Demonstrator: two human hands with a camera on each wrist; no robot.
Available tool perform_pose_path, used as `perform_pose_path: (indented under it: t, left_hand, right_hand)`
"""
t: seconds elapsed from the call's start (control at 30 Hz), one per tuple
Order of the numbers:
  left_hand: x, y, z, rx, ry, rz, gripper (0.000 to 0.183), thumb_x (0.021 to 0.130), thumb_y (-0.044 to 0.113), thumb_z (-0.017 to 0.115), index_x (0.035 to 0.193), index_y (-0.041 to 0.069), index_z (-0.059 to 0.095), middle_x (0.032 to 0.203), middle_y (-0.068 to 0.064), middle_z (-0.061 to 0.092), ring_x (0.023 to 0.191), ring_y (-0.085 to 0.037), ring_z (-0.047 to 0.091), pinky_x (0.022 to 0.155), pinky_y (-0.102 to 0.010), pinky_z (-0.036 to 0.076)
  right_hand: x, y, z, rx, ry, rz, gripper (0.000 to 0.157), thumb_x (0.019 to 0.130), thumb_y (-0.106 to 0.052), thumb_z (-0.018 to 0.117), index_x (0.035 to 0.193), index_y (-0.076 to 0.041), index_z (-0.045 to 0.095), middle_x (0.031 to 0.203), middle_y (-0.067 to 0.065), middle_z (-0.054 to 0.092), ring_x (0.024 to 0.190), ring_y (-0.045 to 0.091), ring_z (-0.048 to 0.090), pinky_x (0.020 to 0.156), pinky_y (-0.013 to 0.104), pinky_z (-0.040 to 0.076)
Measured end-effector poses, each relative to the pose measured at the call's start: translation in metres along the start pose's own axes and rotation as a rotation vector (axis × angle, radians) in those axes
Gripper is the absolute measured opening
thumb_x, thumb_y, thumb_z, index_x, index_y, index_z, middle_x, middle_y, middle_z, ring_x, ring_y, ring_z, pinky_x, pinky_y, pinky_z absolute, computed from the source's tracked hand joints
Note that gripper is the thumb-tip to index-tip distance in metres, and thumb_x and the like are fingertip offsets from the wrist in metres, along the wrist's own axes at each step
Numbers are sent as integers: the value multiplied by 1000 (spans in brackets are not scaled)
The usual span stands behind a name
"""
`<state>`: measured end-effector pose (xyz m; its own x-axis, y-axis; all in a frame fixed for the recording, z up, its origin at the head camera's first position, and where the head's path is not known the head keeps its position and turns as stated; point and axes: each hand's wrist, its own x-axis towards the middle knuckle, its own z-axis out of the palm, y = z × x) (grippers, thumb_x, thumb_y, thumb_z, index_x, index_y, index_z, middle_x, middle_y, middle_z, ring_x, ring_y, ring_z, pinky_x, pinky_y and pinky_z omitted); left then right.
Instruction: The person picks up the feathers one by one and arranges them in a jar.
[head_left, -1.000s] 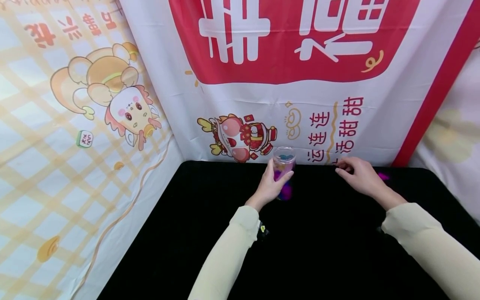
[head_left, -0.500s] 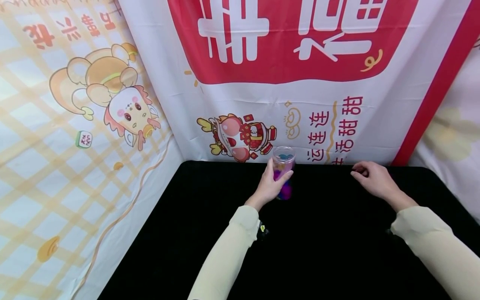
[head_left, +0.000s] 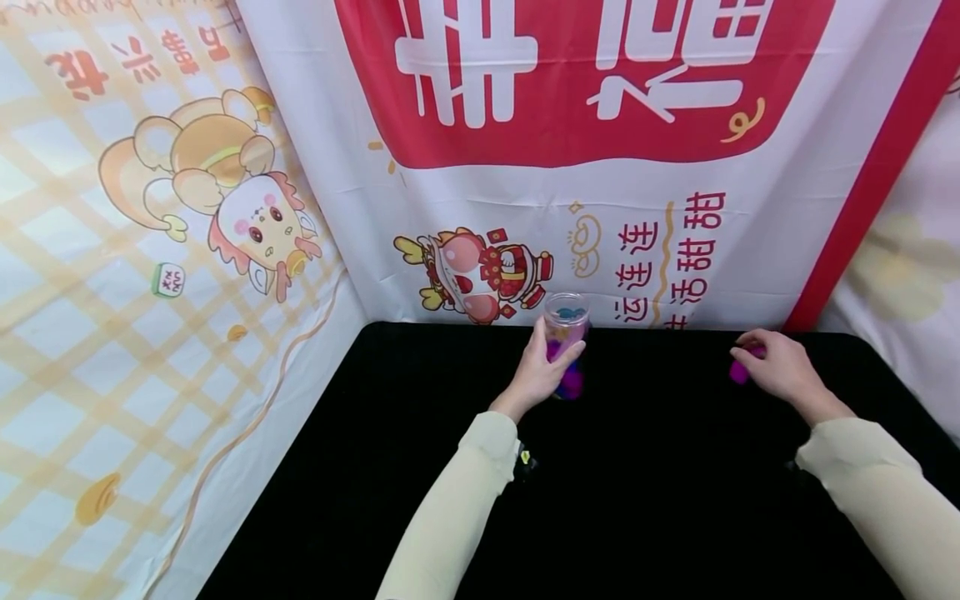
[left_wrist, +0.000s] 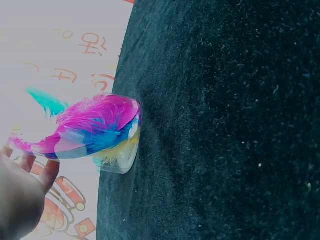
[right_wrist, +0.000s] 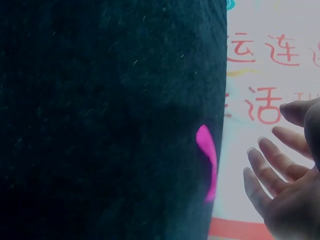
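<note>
My left hand [head_left: 538, 373] grips a clear plastic jar [head_left: 567, 307] near the far edge of the table. Magenta, blue and yellow feathers [left_wrist: 100, 122] fill it, and the left wrist view shows its base at the dark cloth. A teal feather [left_wrist: 47, 102] shows at its upper side there. Over on the right, my right hand [head_left: 780, 367] hovers low over the table with fingers loosely bent. A magenta feather [right_wrist: 207, 160] lies on the cloth just beyond those fingers in the right wrist view; in the head view its visible part [head_left: 740, 371] borders the fingertips.
Black cloth covers the table [head_left: 637, 483]. A white and red printed curtain [head_left: 600, 183] hangs right behind its far edge. To the left stands a checked, cartoon-printed curtain [head_left: 150, 350].
My right hand has moved to the right, over to the magenta feather, which now shows left of its fingers. The left hand and jar have stayed in place.
</note>
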<state>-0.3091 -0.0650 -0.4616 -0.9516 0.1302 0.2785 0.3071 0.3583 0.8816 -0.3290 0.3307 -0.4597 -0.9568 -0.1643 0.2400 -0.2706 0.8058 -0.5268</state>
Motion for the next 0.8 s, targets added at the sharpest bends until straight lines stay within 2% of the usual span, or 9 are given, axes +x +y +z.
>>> perform_pose_path:
  t: [0.1,0.43,0.5,0.6,0.7,0.8]
  left_hand:
    - [-1,0,0,0,-2,1,70,99,46,67,154,28,28,144,-4,49,130,-20,52,113,-43,40]
    - [-2,2,-4,-8,-2,5,69,98,46,67,153,27,30,142,-4,50,129,-19,52,112,-42,41]
    - [-2,2,-5,-8,1,1,68,98,45,68,153,27,30,142,-3,50,129,-19,52,111,-41,41]
    - [-1,2,-5,-15,-4,-1,68,99,45,68,153,27,30,143,-3,50,129,-18,52,111,-40,40]
    - [-1,1,-4,-27,-9,3,68,99,44,67,153,28,29,144,-2,50,130,-17,52,112,-39,40]
    - [-1,0,-3,-30,-18,6,67,99,44,67,152,29,29,144,-2,50,130,-17,52,112,-40,40]
  right_hand:
    - [-4,7,0,4,13,27,37,103,-25,59,118,9,63,108,34,67,101,49,63,83,60,48]
    - [-7,26,-2,-3,25,92,41,102,-22,58,120,15,58,108,38,63,100,53,59,83,62,46]
    - [-6,30,-1,-6,30,124,45,102,-23,57,121,18,55,110,40,62,102,55,57,86,63,45]
    - [-8,36,-1,16,17,221,56,102,-28,55,125,23,49,118,43,58,108,60,52,90,64,45]
    - [-12,39,-1,124,-22,332,59,102,-33,55,122,22,50,99,36,63,90,45,64,78,50,55]
    - [-16,41,-2,277,-54,426,61,102,-33,55,124,23,49,86,14,68,72,17,67,66,33,57]
